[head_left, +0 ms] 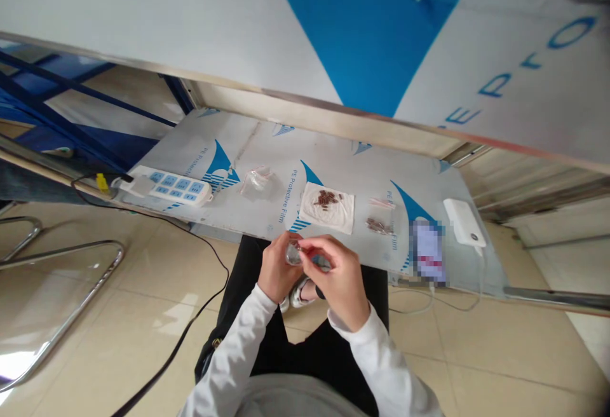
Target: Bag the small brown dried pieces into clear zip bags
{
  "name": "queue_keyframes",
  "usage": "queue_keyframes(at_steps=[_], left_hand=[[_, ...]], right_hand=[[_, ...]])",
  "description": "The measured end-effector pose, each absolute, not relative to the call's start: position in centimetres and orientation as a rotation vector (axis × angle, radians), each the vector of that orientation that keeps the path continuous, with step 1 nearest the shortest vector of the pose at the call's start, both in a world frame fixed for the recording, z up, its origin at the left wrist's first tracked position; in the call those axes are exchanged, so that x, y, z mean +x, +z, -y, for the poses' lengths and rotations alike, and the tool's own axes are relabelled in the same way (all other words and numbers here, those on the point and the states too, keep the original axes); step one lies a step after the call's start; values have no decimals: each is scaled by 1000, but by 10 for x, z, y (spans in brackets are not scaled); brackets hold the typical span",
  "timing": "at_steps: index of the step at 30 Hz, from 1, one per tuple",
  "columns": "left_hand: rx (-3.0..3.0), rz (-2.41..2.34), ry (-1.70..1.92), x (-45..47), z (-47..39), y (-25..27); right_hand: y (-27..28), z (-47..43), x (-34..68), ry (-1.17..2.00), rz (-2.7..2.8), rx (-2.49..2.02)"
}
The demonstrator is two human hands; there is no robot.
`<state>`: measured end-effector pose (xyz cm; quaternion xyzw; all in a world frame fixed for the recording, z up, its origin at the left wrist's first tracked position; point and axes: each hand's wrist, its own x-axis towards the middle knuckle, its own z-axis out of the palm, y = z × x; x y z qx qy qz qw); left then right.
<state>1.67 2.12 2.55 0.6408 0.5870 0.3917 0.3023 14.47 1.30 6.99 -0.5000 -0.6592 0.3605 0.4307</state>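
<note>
Just off the shelf's front edge, above my lap, my left hand [276, 269] is closed around a small clear plastic bag [293, 254]. My right hand [339, 277] meets it at the bag's mouth, thumb and forefinger pinched together; a tiny brownish piece seems to show at the fingertips, too small to name. Beyond the hands lies a white paper sheet [309, 213] bearing a heap of small brown pieces [328, 198]. To its right rests a clear bag of similar brown pieces [379, 226], with a flat clear bag [381, 203] behind it. Crumpled clear bags [257, 180] lie to the left.
A white power strip [178, 188] sits at the left of the film-covered shelf [281, 150]. On the right are a phone [429, 252], blurred out, and a white power bank [464, 222] with cables. An upper shelf [190, 29] overhangs; a black cord [190, 328] crosses the floor.
</note>
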Motion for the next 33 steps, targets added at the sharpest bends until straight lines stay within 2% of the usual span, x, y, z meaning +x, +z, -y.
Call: queue_keyframes(at_steps=[8,15,18,21,25,33], left_hand=[[1683,-1543,1058,18,-16,27],[1688,-1579,1032,10,-16,21],[1678,-1642,1027,5,-16,18],[1665,-1691,1037,1,-15,17],[1653,-1706,1027,-2,-11,15],[1660,-1725,1013,-3,-13,13]], right_hand=[[69,-11,142,644,1822,-1323],[64,-16,146,741,1940,-1260],[38,-53,171,754,1870,-1331],[-4,-109,207,438,1823,-1729],[-50,-164,237,340,1894,-1840],[-69,-166,229,239,1993,-1899]])
